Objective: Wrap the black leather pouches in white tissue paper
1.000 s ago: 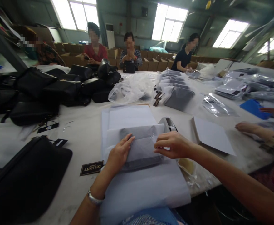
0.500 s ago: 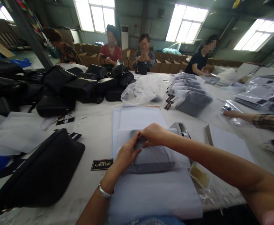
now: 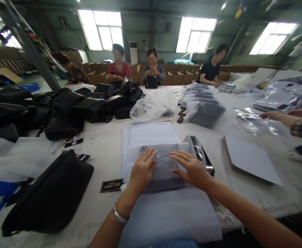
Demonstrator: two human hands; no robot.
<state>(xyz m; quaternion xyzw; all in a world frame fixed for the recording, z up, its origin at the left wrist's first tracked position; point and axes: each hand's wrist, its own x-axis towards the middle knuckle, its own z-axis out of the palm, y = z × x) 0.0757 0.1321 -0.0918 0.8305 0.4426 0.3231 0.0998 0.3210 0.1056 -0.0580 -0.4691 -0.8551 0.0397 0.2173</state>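
A dark bag wrapped in thin translucent paper lies in front of me on larger white sheets. My left hand rests on the wrap's left side, fingers stretched out. Over the right side lies my right hand, its fingers spread. A small shiny spot, seemingly clear tape, shows between the hands. The black DELUXITY tag sticks out to the left of the wrap. Just beyond my right hand stands a tape dispenser.
A black bag lies at left, below piled black bags. Wrapped bags stand in a row at back right. A stack of white sheets lies right. A co-worker's hands touch clear plastic; several people sit or stand across the table.
My hands were together at the wrap's middle. The right hand has moved back to the right, and both now lie flat and apart. The camera view has tilted up slightly.
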